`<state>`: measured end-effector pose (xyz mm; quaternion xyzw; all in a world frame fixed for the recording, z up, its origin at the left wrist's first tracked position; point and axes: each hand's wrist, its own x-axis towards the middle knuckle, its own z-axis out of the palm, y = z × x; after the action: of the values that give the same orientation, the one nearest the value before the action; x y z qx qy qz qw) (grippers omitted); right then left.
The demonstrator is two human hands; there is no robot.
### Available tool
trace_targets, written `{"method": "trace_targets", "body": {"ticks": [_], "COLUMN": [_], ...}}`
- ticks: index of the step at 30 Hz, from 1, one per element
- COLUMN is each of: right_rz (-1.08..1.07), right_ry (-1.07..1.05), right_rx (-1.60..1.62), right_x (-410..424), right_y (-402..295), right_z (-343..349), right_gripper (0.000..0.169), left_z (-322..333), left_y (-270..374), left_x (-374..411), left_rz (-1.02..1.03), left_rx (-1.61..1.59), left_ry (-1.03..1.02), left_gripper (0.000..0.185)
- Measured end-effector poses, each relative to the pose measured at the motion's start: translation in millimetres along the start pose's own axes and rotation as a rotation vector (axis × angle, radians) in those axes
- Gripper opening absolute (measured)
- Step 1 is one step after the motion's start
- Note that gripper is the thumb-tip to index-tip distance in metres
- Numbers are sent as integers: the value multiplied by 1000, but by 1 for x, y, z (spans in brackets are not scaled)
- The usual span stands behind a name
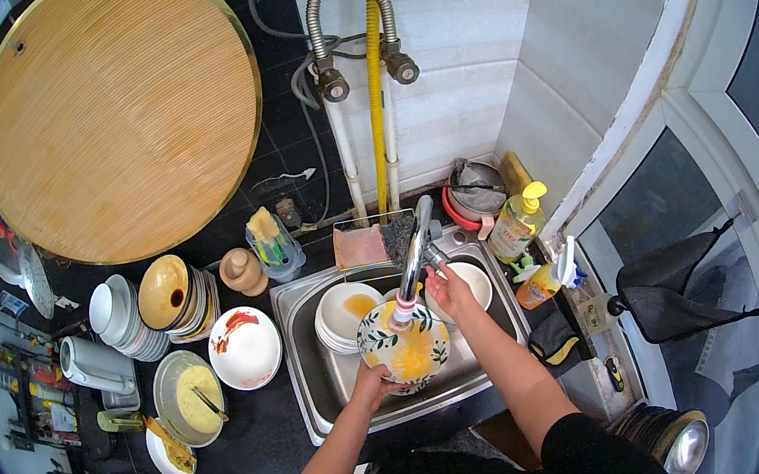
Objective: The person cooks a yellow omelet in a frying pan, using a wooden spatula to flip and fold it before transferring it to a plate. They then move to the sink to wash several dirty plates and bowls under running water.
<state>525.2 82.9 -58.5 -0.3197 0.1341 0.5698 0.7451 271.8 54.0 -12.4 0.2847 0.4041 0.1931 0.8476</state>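
My left hand (373,387) grips the lower left edge of a floral patterned plate (403,360), tilted over the steel sink (403,417) beneath the faucet's pink-ringed spout. My right hand (450,290) is at the handle of the chrome faucet (418,253), fingers spread; whether they touch it is hard to tell. Behind the plate, at the sink's left, lies a stack of white bowls (342,306), the top one with yellowish liquid in it. Another white bowl (475,283) sits at the right of the basin, partly hidden by my right hand.
Left of the sink stand a stained white bowl (244,348), stacked bowls (164,293) and a bowl of yellow batter (194,398) with a utensil. A yellow-capped soap bottle (514,223) and a spray bottle (544,285) stand on the right. A sponge rack (361,246) sits behind the sink.
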Motion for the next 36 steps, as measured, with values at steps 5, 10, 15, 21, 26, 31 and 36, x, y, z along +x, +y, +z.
{"method": "trace_targets", "body": {"ticks": [5,10,15,21,26,31,36], "right_rz": [47,37,43,-341,-539,-473,-1007], "right_ry": [-3,-16,11,-260,-511,-983,-463], "right_rx": [49,47,-27,-1105,-2296,-2103,-2101], "right_x": [1,1,-4,-63,-73,-83,-87], "right_y": [-2,-3,-5,28,67,66,16], "right_z": [-2,-1,-1,-27,-22,-34,-19], "right_gripper": [15,16,27,46,51,49,52], "left_z": [2,5,22,11,10,9,-2], "left_y": [-5,-5,6,3,-11,0,5], "left_x": [3,7,0,8,20,15,12], "left_rz": [2,-12,2,31,9,12,18], "left_rx": [36,12,7,60,93,126,124], "left_ry": [56,23,29,72,84,120,144], "left_gripper": [63,63,62,60,59,59,60]}}
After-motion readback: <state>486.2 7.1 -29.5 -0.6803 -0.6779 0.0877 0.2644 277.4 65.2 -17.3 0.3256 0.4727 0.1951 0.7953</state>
